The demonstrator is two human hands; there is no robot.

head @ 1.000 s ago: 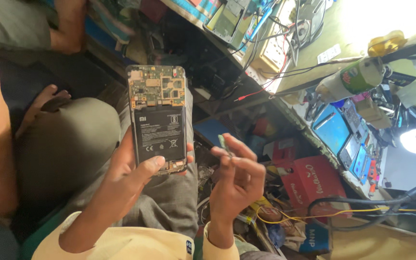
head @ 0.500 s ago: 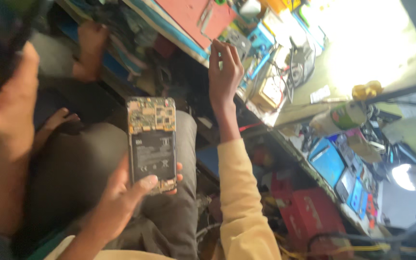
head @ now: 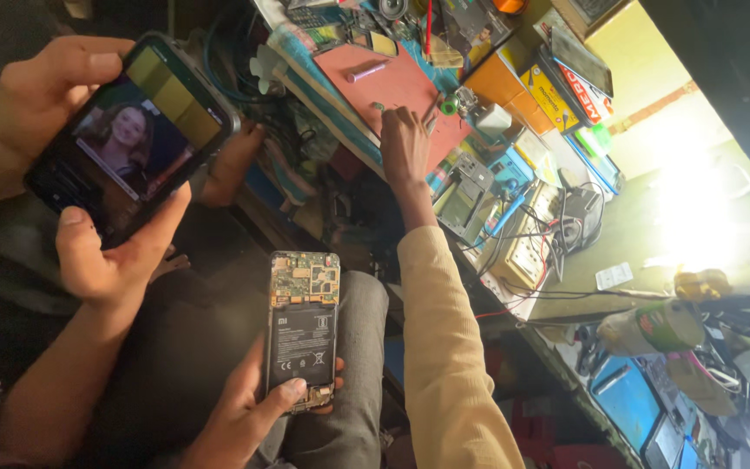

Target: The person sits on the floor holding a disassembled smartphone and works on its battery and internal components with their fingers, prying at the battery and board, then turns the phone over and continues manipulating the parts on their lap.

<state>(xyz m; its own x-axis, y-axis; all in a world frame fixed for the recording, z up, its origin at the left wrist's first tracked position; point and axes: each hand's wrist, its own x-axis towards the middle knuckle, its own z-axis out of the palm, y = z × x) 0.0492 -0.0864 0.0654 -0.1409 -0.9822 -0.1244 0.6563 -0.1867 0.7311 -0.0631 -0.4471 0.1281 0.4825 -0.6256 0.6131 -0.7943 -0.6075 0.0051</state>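
Over our lap, our left hand [head: 245, 417] grips the opened black smartphone with its bare circuit board [head: 303, 339]; our right hand [head: 405, 143] rests open-fingered on the red mat [head: 392, 82] at the tabletop's edge, best kept steady.

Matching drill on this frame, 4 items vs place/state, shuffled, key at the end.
Things:
1. opened phone
2. right hand
3. lit phone
4. plastic bottle

Places or states:
A. lying on its side at the bench edge, far right
B. held by another person's two hands, upper left
C. back cover off, board and battery showing, in the left hand
D. stretched out to the red mat, fingertips on it

Pairs: 1-C, 2-D, 3-B, 4-A
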